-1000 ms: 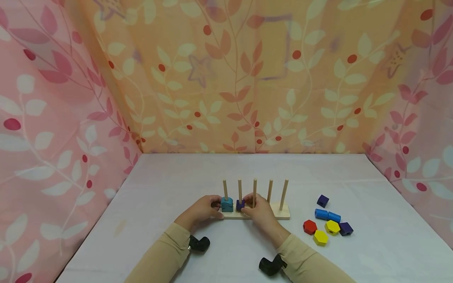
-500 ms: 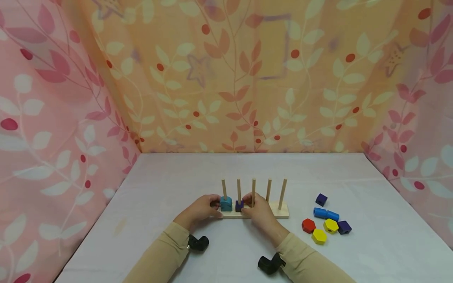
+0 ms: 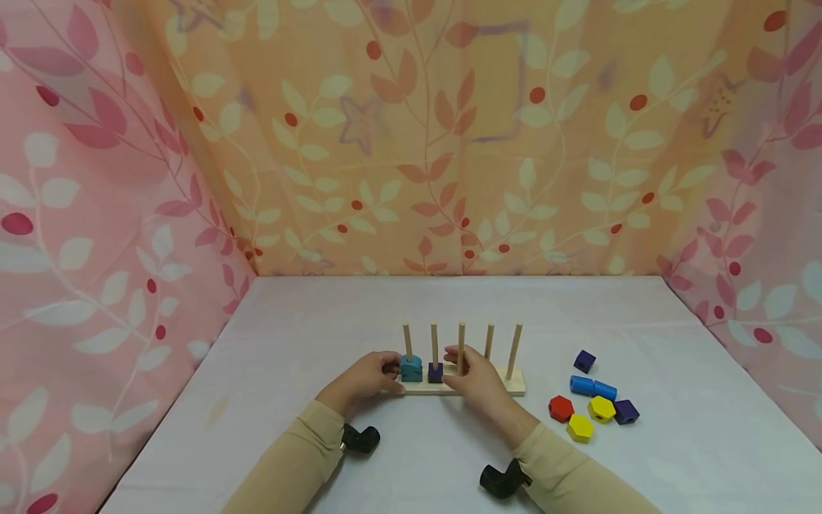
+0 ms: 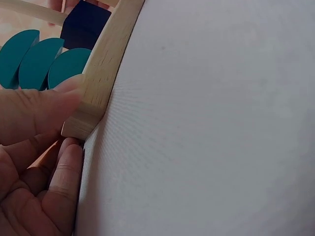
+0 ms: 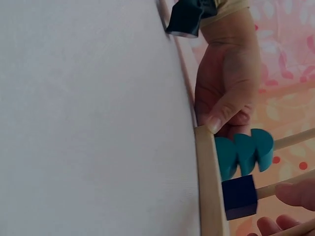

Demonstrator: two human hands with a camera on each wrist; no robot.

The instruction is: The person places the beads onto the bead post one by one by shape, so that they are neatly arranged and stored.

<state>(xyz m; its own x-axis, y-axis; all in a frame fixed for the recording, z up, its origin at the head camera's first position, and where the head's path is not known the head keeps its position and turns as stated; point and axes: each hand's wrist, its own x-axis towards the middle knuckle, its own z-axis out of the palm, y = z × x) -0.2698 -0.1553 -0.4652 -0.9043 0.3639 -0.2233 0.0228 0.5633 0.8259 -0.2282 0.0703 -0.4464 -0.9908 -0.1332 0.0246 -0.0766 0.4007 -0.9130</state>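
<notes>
A wooden peg stand (image 3: 515, 387) with several upright pegs lies across the table. My left hand (image 3: 364, 378) grips its left end, the thumb (image 4: 69, 101) on the base and the other fingers curled at the end. Teal half-round blocks (image 3: 411, 369) sit stacked on the leftmost peg. On the second peg, down at the base, is a dark purple cube (image 3: 435, 373). My right hand (image 3: 480, 387) is just right of that cube, thumb and fingers spread apart around the third peg (image 3: 462, 343). In the right wrist view its fingers (image 5: 298, 192) show apart from the cube (image 5: 239, 197).
Loose blocks lie right of the stand: a purple cube (image 3: 584, 361), two blue cylinders (image 3: 593, 387), a red hexagonal block (image 3: 561, 409), two yellow hexagonal blocks (image 3: 581, 428) and another purple cube (image 3: 626, 412). Patterned cloth (image 3: 411, 143) walls the table on three sides.
My right thumb and fingers have let go of the purple cube on the second peg and moved slightly right. The left hand keeps its place on the stand.
</notes>
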